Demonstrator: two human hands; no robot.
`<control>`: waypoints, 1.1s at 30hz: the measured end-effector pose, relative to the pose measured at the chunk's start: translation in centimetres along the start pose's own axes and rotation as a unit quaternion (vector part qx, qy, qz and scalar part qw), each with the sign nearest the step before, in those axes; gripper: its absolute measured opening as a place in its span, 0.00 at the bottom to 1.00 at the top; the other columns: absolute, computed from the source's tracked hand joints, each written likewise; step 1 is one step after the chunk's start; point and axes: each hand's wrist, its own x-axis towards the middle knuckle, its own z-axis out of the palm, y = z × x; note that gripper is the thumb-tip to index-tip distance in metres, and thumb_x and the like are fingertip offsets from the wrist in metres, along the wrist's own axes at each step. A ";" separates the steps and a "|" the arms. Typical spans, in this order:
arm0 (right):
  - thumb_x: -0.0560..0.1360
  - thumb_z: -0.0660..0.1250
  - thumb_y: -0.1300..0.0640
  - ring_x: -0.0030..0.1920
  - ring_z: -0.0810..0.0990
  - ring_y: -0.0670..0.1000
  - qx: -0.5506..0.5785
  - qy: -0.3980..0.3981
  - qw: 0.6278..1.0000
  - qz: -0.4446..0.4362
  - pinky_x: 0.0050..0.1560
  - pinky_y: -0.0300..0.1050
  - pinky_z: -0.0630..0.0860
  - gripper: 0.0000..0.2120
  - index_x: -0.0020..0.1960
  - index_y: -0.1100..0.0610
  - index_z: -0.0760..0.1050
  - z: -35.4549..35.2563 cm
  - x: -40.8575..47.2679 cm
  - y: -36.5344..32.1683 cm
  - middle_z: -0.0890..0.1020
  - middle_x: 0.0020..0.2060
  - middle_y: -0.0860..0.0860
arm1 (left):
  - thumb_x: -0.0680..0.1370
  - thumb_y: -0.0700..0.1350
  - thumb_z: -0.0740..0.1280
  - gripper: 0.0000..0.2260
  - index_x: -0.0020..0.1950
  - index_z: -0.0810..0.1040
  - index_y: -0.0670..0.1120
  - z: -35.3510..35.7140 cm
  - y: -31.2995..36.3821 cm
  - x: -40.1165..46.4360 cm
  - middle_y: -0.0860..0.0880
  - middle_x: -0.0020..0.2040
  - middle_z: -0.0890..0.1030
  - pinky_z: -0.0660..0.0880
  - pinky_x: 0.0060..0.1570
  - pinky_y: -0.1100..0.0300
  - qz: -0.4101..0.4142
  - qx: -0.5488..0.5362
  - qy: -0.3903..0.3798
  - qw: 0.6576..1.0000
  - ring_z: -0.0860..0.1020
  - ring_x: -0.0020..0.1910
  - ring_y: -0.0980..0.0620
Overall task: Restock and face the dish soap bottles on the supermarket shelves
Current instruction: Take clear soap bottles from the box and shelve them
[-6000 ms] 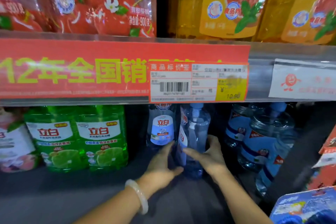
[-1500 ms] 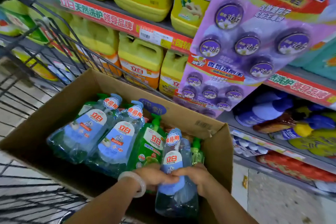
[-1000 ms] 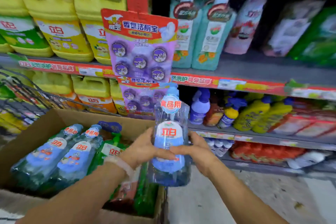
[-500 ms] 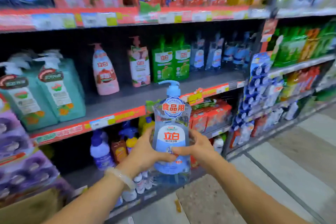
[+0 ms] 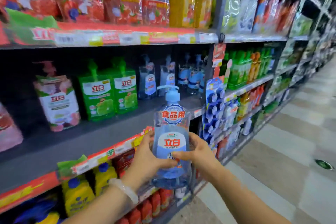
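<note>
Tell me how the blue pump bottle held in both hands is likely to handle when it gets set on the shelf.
The blue pump bottle looks full, so probably heavy for its size; both the left hand and right hand grip it. It is tall with a pump on top, so it may tip if nudged. Its glossy plastic could be slippery.

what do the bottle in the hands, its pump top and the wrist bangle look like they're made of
The blue dish soap bottle, gripped by the left hand and right hand, looks like clear glossy plastic: blue liquid shows through it.

Its pump top seems opaque, smooth light-blue plastic.

The bangle is pale, milky and translucent, possibly jade, glass or resin; the look leaves it open.
</note>
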 end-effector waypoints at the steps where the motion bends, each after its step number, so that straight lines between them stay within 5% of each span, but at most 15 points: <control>1: 0.61 0.76 0.73 0.47 0.84 0.54 -0.006 -0.004 1.000 -0.003 0.50 0.51 0.82 0.25 0.54 0.57 0.76 -0.4 2.4 -0.6 0.85 0.47 0.54 | 0.58 0.28 0.79 0.35 0.58 0.71 0.50 0.2 0.2 2.4 0.55 0.48 0.80 0.76 0.36 0.72 0.006 0.005 0.006 1.000 0.80 0.39 0.67; 6: 0.65 0.74 0.71 0.52 0.83 0.55 -0.021 -0.037 0.999 -0.029 0.53 0.53 0.80 0.24 0.58 0.57 0.75 -2.0 13.0 -2.9 0.84 0.51 0.55 | 0.60 0.31 0.79 0.36 0.59 0.66 0.52 0.4 1.2 12.6 0.60 0.49 0.76 0.72 0.35 0.78 0.037 0.019 0.029 0.999 0.74 0.45 0.68; 15: 0.63 0.75 0.71 0.52 0.83 0.55 -0.021 -0.099 0.994 -0.040 0.49 0.48 0.81 0.28 0.60 0.58 0.74 -2.3 26.2 -2.5 0.83 0.52 0.56 | 0.55 0.31 0.81 0.32 0.50 0.71 0.53 -0.6 -1.0 24.0 0.54 0.47 0.81 0.76 0.38 0.71 0.023 0.048 0.101 0.993 0.79 0.43 0.62; 19: 0.65 0.74 0.72 0.51 0.82 0.52 -0.046 -0.142 0.988 -0.035 0.48 0.43 0.80 0.25 0.56 0.54 0.74 -2.3 31.4 -1.6 0.83 0.51 0.52 | 0.52 0.35 0.82 0.35 0.55 0.73 0.48 -0.8 -2.3 27.7 0.52 0.48 0.82 0.76 0.41 0.65 0.009 0.063 0.137 0.989 0.81 0.47 0.54; 23: 0.63 0.75 0.72 0.48 0.83 0.46 -0.070 -0.184 0.980 -0.037 0.46 0.39 0.79 0.26 0.56 0.54 0.74 -2.9 35.8 -0.6 0.83 0.50 0.50 | 0.56 0.34 0.81 0.34 0.56 0.70 0.50 0.0 -3.4 30.4 0.54 0.48 0.81 0.75 0.38 0.70 -0.002 0.071 0.182 0.981 0.80 0.46 0.58; 26: 0.59 0.76 0.64 0.53 0.82 0.49 -0.079 -0.211 0.973 -0.050 0.51 0.43 0.79 0.27 0.56 0.53 0.74 -3.7 38.5 0.1 0.83 0.52 0.51 | 0.50 0.45 0.81 0.38 0.56 0.71 0.51 1.0 -4.6 31.9 0.56 0.49 0.81 0.76 0.39 0.69 -0.015 0.060 0.218 0.974 0.80 0.48 0.59; 30: 0.56 0.78 0.53 0.56 0.81 0.48 -0.101 -0.205 0.971 -0.074 0.58 0.45 0.78 0.34 0.61 0.57 0.73 -4.2 41.1 1.2 0.82 0.55 0.51 | 0.51 0.55 0.80 0.43 0.64 0.71 0.51 1.3 -5.4 33.8 0.55 0.56 0.81 0.78 0.54 0.59 -0.016 0.058 0.224 0.973 0.80 0.55 0.57; 33: 0.53 0.76 0.42 0.54 0.81 0.48 -0.164 -0.171 0.968 -0.088 0.54 0.41 0.77 0.38 0.58 0.60 0.75 -4.3 41.9 2.7 0.83 0.53 0.52 | 0.52 0.54 0.79 0.40 0.61 0.69 0.58 1.5 -6.2 34.6 0.62 0.54 0.81 0.76 0.51 0.70 -0.016 0.072 0.234 0.969 0.79 0.53 0.67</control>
